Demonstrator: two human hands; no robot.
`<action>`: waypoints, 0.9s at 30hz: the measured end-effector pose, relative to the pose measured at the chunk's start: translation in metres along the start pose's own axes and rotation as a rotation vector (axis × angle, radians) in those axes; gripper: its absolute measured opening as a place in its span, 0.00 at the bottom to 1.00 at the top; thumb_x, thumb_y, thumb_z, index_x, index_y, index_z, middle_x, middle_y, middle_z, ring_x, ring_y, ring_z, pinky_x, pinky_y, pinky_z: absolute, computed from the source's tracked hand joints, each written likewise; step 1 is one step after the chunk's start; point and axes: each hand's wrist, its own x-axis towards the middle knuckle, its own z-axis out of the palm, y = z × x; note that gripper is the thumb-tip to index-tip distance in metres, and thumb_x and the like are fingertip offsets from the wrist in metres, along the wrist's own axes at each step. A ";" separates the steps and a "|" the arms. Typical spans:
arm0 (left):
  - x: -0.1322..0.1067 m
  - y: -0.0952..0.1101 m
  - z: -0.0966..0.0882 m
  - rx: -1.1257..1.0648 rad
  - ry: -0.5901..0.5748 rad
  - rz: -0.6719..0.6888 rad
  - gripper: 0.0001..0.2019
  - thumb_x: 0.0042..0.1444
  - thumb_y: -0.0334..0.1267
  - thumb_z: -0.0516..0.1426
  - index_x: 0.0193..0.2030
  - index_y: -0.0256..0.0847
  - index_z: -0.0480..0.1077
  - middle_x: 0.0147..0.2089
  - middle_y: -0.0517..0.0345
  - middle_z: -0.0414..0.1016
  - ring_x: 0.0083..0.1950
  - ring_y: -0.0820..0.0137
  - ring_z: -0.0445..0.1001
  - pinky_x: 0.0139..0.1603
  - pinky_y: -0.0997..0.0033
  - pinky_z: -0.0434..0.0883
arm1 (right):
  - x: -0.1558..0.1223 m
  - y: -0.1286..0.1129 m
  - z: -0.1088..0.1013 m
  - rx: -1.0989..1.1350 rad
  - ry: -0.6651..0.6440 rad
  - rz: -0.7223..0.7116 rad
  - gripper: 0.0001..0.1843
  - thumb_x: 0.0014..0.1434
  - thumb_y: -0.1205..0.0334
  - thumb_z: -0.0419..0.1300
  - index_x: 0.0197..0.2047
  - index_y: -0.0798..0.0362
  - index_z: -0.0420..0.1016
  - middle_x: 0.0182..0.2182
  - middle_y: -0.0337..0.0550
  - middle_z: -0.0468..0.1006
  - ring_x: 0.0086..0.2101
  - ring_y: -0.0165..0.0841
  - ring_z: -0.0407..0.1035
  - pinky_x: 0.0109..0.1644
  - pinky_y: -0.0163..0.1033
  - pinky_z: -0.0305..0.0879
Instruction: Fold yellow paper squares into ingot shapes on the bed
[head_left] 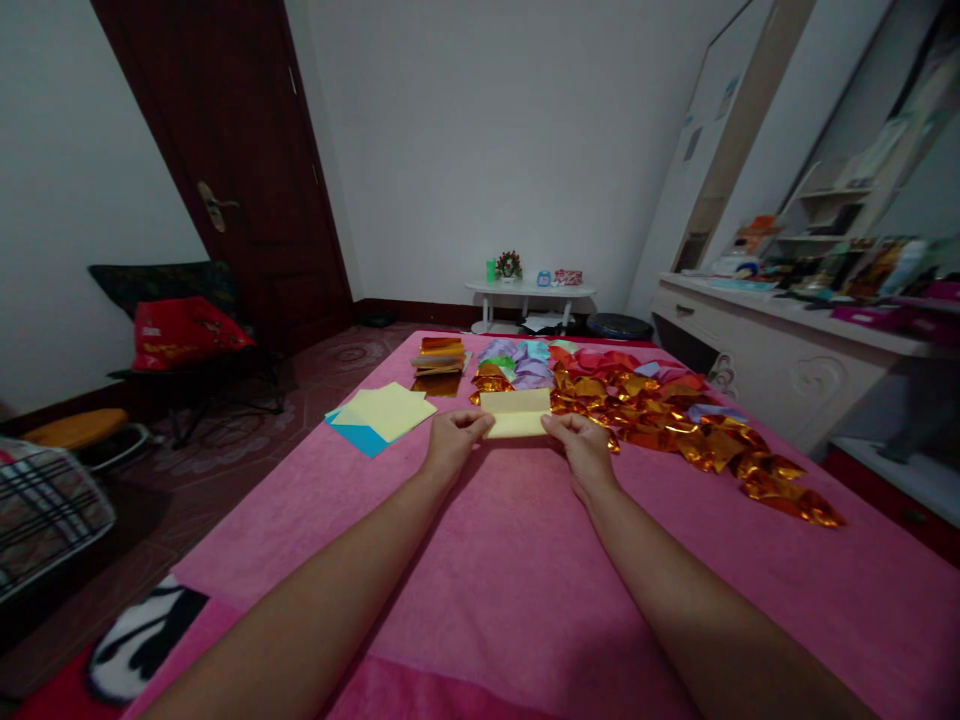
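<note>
Between my two hands is a pale yellow sheet of paper [516, 416], folded along its width so its far flap stands partly raised. My left hand [459, 438] pinches its left end between thumb and fingers. At the opposite end, my right hand [582, 446] grips it the same way. To the left lie loose square sheets, yellow paper [386, 408] on top of blue paper [367, 442]. Just beyond my right hand spread many folded shiny gold paper pieces [645, 405]. Folded purple paper pieces [532, 374] lie farther back.
A pink cloth [510, 560] covers the table. A stack of gold and brown sheets [439, 365] sits at its far left. Beyond stands a small white table [529, 289] with a flower pot. A cluttered white dresser [780, 340] is at right; a chair with a red bag [187, 332] is at left.
</note>
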 end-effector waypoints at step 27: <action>-0.001 0.007 0.002 0.075 0.008 0.044 0.10 0.40 0.38 0.65 0.25 0.31 0.76 0.20 0.58 0.73 0.19 0.77 0.67 0.21 0.79 0.63 | 0.003 0.004 0.001 -0.043 0.105 -0.016 0.14 0.39 0.54 0.68 0.19 0.53 0.71 0.18 0.33 0.71 0.22 0.28 0.62 0.28 0.35 0.58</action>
